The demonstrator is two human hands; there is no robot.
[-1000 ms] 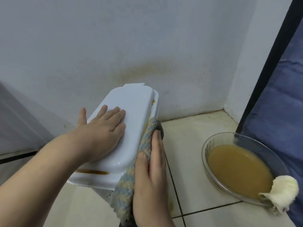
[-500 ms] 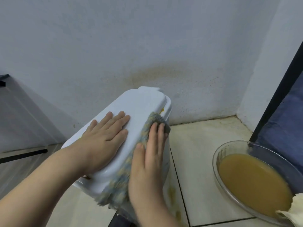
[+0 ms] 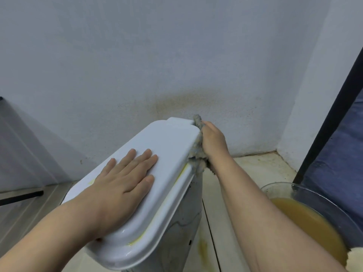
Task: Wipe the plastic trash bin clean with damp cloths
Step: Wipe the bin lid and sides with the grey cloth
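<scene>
Clutching the cloth (image 3: 197,156) in my right hand (image 3: 213,141), left hand (image 3: 125,183) pressing flat on the lid (image 3: 169,140), I am wiping the far right corner of the trash bin (image 3: 184,218) by the far edge of the floor (image 3: 255,167), and judging its yellow-streaked rim (image 3: 174,185) needs the next pass

Head-worn view, angled downward, close

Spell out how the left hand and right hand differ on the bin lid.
The left hand lies flat, fingers straight, on top of the lid; the right hand curls round a cloth at the lid's far right edge. The left hand touches bare plastic; the right hand has cloth between. The left hand is nearer the camera, the right hand farther. Both bear on the lid.
</scene>
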